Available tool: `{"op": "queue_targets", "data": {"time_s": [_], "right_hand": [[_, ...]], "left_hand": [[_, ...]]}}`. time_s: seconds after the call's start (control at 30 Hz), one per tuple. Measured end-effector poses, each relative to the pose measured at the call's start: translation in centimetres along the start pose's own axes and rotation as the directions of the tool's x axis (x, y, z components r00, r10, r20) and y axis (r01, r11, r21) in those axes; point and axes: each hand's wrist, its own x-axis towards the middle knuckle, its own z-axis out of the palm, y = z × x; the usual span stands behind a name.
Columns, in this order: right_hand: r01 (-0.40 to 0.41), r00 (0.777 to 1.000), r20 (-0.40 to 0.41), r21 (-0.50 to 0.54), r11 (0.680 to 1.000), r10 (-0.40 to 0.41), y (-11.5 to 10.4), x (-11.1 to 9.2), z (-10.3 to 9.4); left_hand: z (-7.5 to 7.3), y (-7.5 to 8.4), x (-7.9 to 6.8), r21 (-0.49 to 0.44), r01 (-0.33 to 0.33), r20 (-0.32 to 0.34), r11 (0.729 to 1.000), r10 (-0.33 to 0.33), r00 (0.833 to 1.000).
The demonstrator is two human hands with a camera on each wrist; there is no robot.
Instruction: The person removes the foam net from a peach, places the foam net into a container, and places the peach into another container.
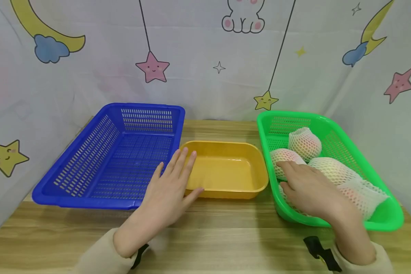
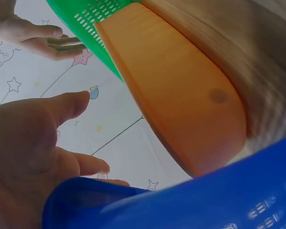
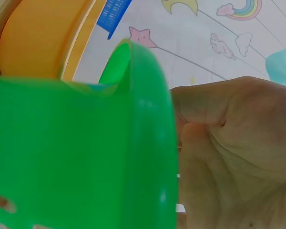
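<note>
Left hand (image 1: 169, 188), fingers wide, near yellow tray (image 1: 226, 171); right hand (image 1: 306, 188), fingers loose, above net-wrapped fruit (image 1: 305, 144) in green basket (image 1: 380, 224).

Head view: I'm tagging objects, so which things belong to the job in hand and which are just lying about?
Likely in the job:
net-wrapped items by the right hand
green basket holding them
yellow tray and blue basket, probably, near the left hand

Likely just surroundings:
patterned cloth behind
wooden table underneath
</note>
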Motion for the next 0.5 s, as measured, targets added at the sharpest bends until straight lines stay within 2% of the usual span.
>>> {"op": "queue_targets", "data": {"time_s": [0.27,0.5], "right_hand": [[-0.013,0.999,0.035,0.03,0.999,0.011,1.0,0.1,0.0],[-0.064,0.992,0.115,0.069,0.996,0.056,1.7,0.2,0.0]], "left_hand": [[0.3,-0.7,-0.6,0.02,0.01,-0.025,1.0,-0.01,1.0],[0.7,-1.1,-1.0,0.08,0.006,-0.094,0.997,0.002,0.996]]}}
